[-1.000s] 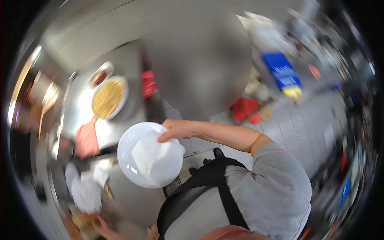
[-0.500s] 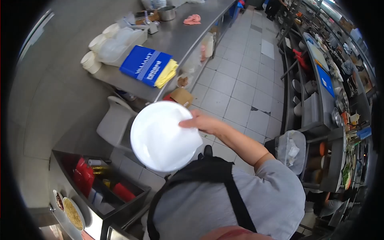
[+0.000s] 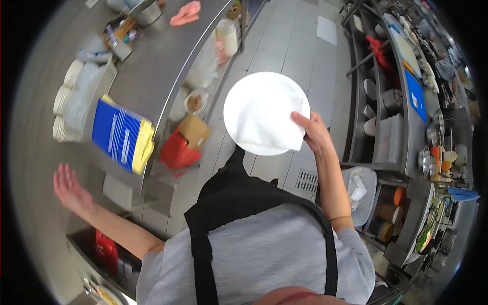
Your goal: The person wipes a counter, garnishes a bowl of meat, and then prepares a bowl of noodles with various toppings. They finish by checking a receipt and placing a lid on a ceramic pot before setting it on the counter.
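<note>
In my right hand point(image 3: 314, 131) is a round white plate point(image 3: 254, 101), gripped at its right rim with the thumb on top. A white paper napkin point(image 3: 272, 122) lies on the plate under my thumb. My left hand point(image 3: 72, 190) is stretched out at the far left with its fingers apart, holding nothing. It is below the blue and yellow packet point(image 3: 122, 133), which lies at the near end of the steel table point(image 3: 168, 61).
Stacked white bowls point(image 3: 60, 104) and a basket stand on the table's left side. A red bag point(image 3: 178, 150) and cardboard box sit below its edge. A lined bin point(image 3: 360, 190) is at my right, beside shelves point(image 3: 376, 147) and a long counter.
My right hand and the plate have moved right and up in the view. My left hand has come into view at the left. The whole view has turned.
</note>
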Available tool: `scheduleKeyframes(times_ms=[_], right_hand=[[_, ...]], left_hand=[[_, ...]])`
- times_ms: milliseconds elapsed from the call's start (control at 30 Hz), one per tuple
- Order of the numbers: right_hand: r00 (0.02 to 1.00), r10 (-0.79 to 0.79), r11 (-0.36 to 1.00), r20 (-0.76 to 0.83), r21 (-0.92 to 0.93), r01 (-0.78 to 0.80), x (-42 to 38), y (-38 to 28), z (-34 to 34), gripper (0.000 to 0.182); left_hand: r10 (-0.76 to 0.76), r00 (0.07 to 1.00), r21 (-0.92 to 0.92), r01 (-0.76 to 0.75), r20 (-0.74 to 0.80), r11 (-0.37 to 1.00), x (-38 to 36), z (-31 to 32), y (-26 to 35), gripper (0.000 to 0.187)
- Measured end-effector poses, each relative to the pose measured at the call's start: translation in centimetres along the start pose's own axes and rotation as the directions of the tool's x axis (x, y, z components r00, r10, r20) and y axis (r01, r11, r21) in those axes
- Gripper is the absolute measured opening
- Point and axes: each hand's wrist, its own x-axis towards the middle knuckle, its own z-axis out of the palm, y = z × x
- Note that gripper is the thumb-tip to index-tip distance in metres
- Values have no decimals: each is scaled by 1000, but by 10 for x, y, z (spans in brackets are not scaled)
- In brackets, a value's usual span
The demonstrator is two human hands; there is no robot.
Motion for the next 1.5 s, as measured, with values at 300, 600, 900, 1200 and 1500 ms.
scheduleKeyframes(times_ms=[300, 600, 900, 1200, 1500], right_hand=[[975, -54, 989, -215, 124, 82, 150, -75, -109, 34], [935, -9, 990, -353, 129, 58, 298, -164, -219, 32], [997, 51, 996, 61, -76, -46, 599, -334, -290, 27], [853, 210, 945, 478, -322, -52, 895, -434, -198, 49], [784, 270, 861, 559, -504, 63, 1090, -507, -84, 60]], left_hand=[[-51, 131, 45, 50, 990, 998, -116, 483, -145, 39], [177, -437, -237, -86, 882, 968, -204, 788, -169, 25], [58, -109, -91, -324, 992, 942, -127, 999, -237, 24], [-316, 398, 312, 79, 861, 947, 20, 1092, -345, 28], [-335, 714, 523, -51, 615, 851, 134, 1170, -407, 30]])
